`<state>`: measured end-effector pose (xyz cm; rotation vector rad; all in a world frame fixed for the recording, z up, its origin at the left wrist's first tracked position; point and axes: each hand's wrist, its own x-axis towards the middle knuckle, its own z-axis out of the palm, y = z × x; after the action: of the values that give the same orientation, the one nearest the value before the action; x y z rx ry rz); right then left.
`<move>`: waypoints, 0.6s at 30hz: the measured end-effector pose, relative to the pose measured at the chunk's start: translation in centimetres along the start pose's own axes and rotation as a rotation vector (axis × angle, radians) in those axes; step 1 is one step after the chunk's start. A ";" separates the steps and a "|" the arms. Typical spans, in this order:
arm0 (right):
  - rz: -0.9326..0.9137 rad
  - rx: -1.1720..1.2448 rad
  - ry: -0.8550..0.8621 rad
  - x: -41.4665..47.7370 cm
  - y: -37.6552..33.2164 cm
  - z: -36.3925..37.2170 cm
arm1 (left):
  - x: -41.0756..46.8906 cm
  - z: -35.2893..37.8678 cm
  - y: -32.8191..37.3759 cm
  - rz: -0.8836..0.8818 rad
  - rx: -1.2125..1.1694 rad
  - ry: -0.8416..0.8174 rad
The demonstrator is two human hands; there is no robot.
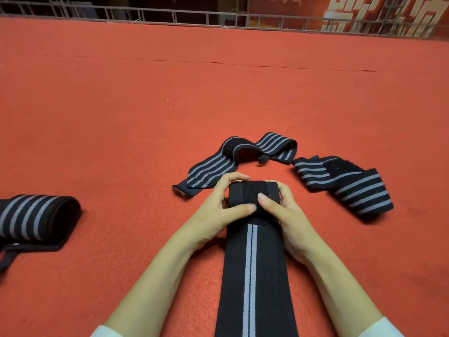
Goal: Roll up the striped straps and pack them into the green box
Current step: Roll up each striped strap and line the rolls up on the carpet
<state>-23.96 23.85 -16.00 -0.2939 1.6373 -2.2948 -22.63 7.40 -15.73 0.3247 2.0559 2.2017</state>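
A wide black strap with a grey centre stripe runs from the bottom edge away from me over the red carpet. Its far end is wound into a small black roll. My left hand grips the roll's left side, thumb on top. From the right, my right hand grips it too, thumb pressing the top. Beyond my hands lie two loose black straps with grey stripes, one curled and one folded. A rolled striped strap lies at the far left. No green box is in view.
Red carpet covers the floor all around, with a seam line across the far part. A metal railing runs along the carpet's far edge, with red panels behind it at the right.
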 end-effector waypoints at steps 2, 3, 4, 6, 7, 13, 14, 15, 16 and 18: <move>-0.027 -0.016 -0.022 0.0 0.2 -0.2 | 0.2 0.0 -0.4 -0.114 -0.126 -0.016; -0.036 -0.034 -0.033 0.0 0.3 -0.3 | 0.3 0.1 -0.5 -0.144 -0.149 -0.013; -0.036 -0.051 -0.040 -0.1 0.4 -0.2 | 0.4 0.2 -0.7 -0.152 -0.124 -0.002; -0.037 -0.072 -0.033 -0.1 0.5 -0.2 | 0.4 0.6 -1.1 -0.143 -0.083 0.035; -0.038 -0.065 -0.019 -0.1 0.5 0.0 | 0.3 0.8 -1.2 -0.134 -0.081 0.052; 0.006 -0.092 0.059 0.1 0.7 0.4 | 0.3 0.8 -1.1 -0.048 -0.063 0.075; 0.023 -0.085 0.070 0.1 0.7 0.3 | 0.3 0.8 -1.0 -0.002 -0.037 0.062; 0.035 -0.073 0.068 0.2 0.7 0.2 | 0.2 0.7 -0.8 0.043 -0.014 0.042; 0.045 -0.061 0.062 0.3 0.7 0.2 | 0.2 0.7 -0.7 0.082 0.007 0.025; 0.057 -0.042 0.075 0.3 0.7 0.3 | 0.3 0.6 -0.9 0.133 0.054 0.012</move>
<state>-24.07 23.29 -16.59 -0.1701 1.7091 -2.2573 -22.82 8.11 -16.55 0.4676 2.1627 2.2292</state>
